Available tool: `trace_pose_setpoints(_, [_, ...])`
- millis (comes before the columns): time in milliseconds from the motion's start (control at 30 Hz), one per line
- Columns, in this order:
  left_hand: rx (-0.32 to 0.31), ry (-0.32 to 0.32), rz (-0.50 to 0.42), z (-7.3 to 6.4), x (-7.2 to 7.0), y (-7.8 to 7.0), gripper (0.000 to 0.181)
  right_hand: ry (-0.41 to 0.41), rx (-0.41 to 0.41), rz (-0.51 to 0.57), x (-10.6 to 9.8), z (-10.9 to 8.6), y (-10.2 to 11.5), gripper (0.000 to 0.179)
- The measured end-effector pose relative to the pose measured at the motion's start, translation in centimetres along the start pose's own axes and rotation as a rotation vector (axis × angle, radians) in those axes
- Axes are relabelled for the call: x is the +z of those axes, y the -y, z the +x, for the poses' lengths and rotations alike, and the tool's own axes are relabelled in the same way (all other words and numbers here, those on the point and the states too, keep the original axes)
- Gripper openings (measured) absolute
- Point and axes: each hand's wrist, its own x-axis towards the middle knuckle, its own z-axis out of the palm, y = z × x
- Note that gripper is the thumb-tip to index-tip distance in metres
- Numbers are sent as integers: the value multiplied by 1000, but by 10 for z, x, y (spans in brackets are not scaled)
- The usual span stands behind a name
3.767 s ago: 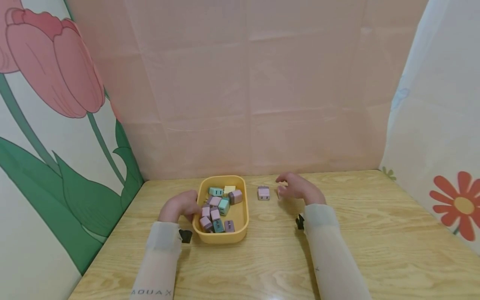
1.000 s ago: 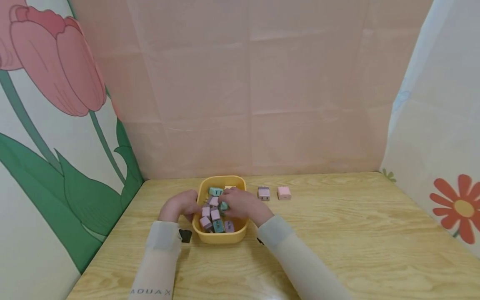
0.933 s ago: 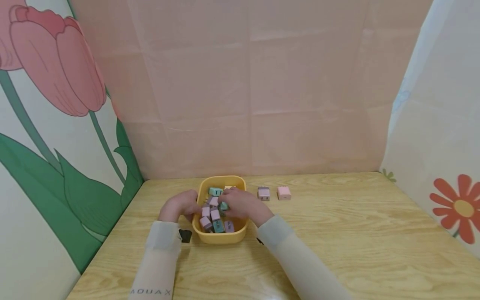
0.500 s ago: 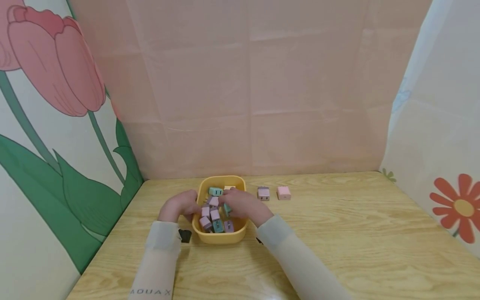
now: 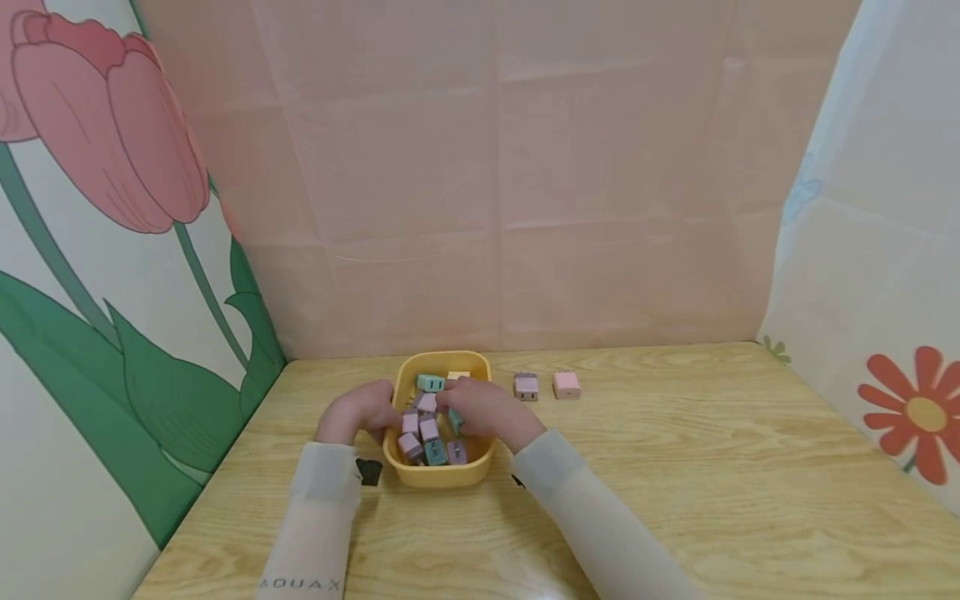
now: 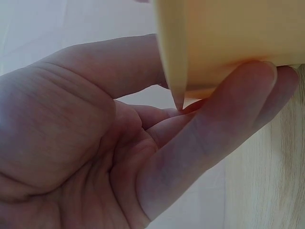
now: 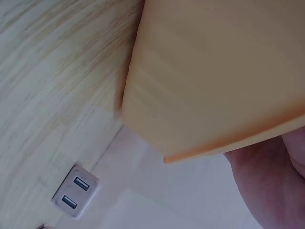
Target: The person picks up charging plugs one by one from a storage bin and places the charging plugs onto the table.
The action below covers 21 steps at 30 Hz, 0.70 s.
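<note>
A yellow plastic basket (image 5: 442, 476) on the table holds several small USB charger plugs, among them a teal charger (image 5: 431, 383) and a lilac charger (image 5: 457, 452). My left hand (image 5: 362, 411) grips the basket's left wall, the thumb over the rim and fingers along the outside, as the left wrist view shows. Across the right rim my right hand (image 5: 483, 408) reaches in, its fingers down among the chargers beside another teal charger (image 5: 454, 422). Its fingertips are hidden, and I cannot tell whether they pinch a charger. In the right wrist view the basket wall (image 7: 214, 71) covers most of that hand.
Right of the basket, a lilac two-port charger (image 5: 527, 387) and a pink charger (image 5: 567, 386) stand apart in a row on the wooden table (image 5: 712, 467). A pink sheet (image 5: 487, 167) hangs behind the table, with flower-printed panels at both sides.
My right hand has left the pink charger on the table and moved left into the basket. In the last second the teal charger by its fingers has shifted and tilted. The left hand stays put.
</note>
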Motion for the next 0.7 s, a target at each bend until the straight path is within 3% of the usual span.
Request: trace_pose_setpoints(700, [-5, 11, -7, 1, -2, 1, 28, 19, -13, 47, -10, -4, 1, 34])
